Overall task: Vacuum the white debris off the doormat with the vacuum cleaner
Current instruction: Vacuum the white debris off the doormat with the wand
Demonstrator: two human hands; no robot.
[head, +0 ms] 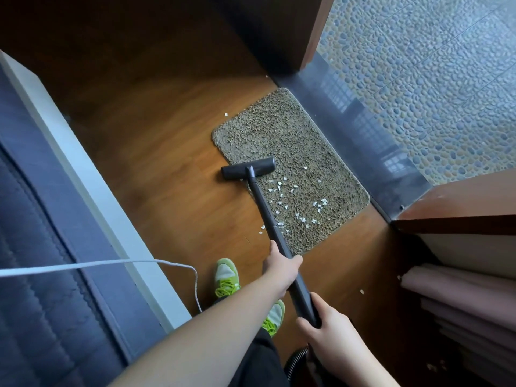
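Observation:
A shaggy beige doormat (282,141) lies on the wooden floor beside a dark threshold. White debris (301,208) is scattered over its near half, and a few bits lie on the floor by its edge. The dark vacuum head (248,168) rests on the mat's left edge, half on the wood. Its black wand (265,208) runs back toward me. My left hand (280,265) grips the wand midway. My right hand (329,328) holds the thicker lower end of the wand, where a black ribbed hose (297,358) joins.
A dark blue upholstered bed or sofa with a white frame (83,177) runs along the left. A white cable (111,265) crosses it and drops to the floor. My green sneakers (226,277) stand below the mat. Pink curtains (460,303) hang at the right, a pebbled floor (432,79) beyond the threshold.

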